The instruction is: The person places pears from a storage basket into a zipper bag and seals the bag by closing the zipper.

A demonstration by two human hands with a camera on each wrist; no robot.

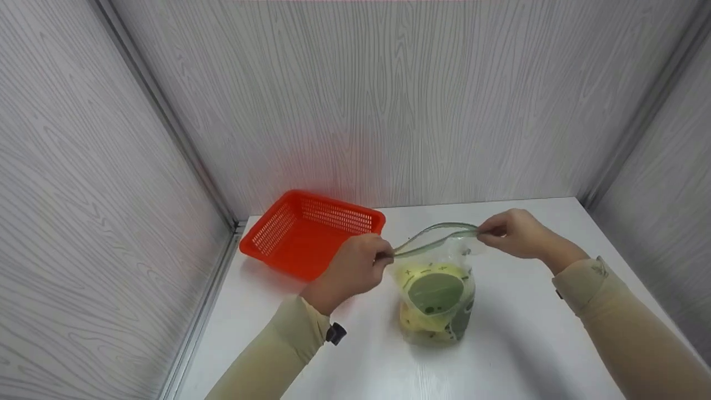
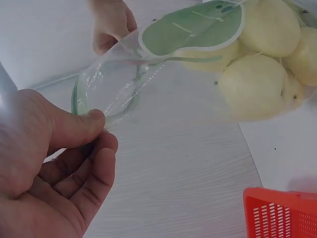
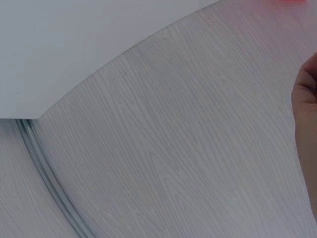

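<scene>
A clear zip bag point(image 1: 436, 294) with a green printed patch and a green zip strip stands upright over the white table. Inside it, in the left wrist view, lie several pale yellow round fruits point(image 2: 255, 87). My left hand point(image 1: 358, 264) pinches one end of the bag's mouth between thumb and fingers. The opposite end of the mouth is pinched by my right hand point(image 1: 514, 233). Between the two hands the zip edges bow apart, leaving a gap. Only part of the right hand point(image 3: 307, 89) shows at the edge of the right wrist view.
A red plastic basket point(image 1: 308, 236) with slotted sides stands at the back left of the white table point(image 1: 527, 333), close by my left hand. Pale wood-grain panels point(image 1: 389, 100) enclose the table at the back and both sides.
</scene>
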